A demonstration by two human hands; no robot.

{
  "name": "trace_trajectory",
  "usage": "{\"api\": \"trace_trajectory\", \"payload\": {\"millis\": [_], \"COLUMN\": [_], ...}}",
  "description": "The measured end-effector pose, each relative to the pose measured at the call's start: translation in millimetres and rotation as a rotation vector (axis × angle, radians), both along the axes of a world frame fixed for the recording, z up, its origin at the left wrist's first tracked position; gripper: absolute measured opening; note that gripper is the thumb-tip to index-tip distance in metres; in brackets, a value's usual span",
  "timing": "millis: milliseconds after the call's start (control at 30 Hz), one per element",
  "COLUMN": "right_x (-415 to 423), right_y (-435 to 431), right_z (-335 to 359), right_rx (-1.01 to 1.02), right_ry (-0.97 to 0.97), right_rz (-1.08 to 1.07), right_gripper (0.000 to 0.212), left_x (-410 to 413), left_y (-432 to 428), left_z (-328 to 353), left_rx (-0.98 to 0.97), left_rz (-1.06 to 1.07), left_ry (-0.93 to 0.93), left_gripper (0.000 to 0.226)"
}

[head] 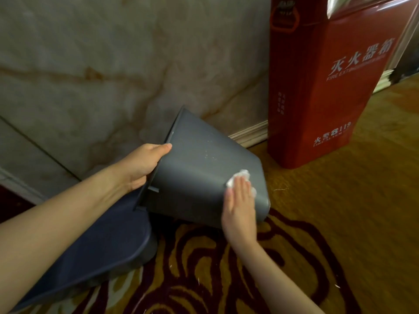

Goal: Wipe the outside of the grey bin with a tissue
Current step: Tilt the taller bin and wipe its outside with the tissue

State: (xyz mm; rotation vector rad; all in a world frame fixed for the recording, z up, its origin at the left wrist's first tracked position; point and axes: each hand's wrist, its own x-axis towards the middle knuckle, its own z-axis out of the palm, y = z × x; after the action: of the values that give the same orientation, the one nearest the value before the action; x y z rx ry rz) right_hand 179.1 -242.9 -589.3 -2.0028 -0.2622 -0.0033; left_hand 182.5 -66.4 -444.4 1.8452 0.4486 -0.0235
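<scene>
The grey bin (197,168) is tipped on its side above the carpet, its open rim toward the left and its base toward the right. My left hand (141,165) grips the rim, thumb on the outer wall. My right hand (239,207) lies flat against the bin's side near the base, pressing a crumpled white tissue (238,177) onto the plastic. The tissue shows above and beside my fingers. Small pale specks dot the bin's wall above the tissue.
A dark blue-grey lid or second bin (106,248) lies on the floor under my left forearm. A red fire-extinguisher box (322,91) stands at the right against the marble wall (113,64). The patterned gold-and-maroon carpet (340,223) covers the floor.
</scene>
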Motion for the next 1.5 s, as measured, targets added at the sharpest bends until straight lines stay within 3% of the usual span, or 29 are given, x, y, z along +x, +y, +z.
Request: {"api": "trace_trajectory", "payload": {"millis": [133,267,333,533,633,733,867,1000,1100,1300,1500], "right_x": [-4,14,27,66,63,59,59,51,49,44,33], "right_y": [36,48,42,-24,-43,-50,-58,-61,-58,-50,-4], "right_z": [41,55,45,-15,-32,-38,-41,-45,-46,-31,37], "right_rx": [0.042,-0.015,-0.027,-0.107,-0.102,-0.087,-0.068,-0.049,-0.035,0.05,0.039], "right_ry": [-0.223,-0.333,-0.287,0.096,0.169,0.192,0.224,0.189,0.159,0.119,-0.266], "right_rz": [0.231,0.361,0.333,0.153,0.104,0.084,0.055,0.059,0.073,0.102,0.241], "right_gripper": [0.052,0.048,0.046,0.047,0.05,0.051,0.05,0.05,0.05,0.049,0.044], "left_x": [-6,-20,-25,-35,-21,2,37,77,90,80,35], "left_y": [-1,3,7,11,3,-4,-16,-30,-37,-42,-40], "left_z": [-7,-16,-19,-22,-12,5,20,32,29,26,25], "left_rx": [0.075,0.009,0.012,-0.055,-0.192,-0.293,-0.18,0.011,0.209,0.06,-0.034], "left_rz": [-0.018,-0.01,0.004,0.038,0.082,-0.066,-0.202,-0.075,-0.078,-0.007,-0.059], "left_ry": [-0.017,-0.03,0.01,0.08,0.136,0.271,0.371,0.32,0.267,0.19,-0.043], "left_gripper": [0.029,0.031,0.033,0.03,0.045,0.056,0.058,0.052,0.033,0.023,0.022]}}
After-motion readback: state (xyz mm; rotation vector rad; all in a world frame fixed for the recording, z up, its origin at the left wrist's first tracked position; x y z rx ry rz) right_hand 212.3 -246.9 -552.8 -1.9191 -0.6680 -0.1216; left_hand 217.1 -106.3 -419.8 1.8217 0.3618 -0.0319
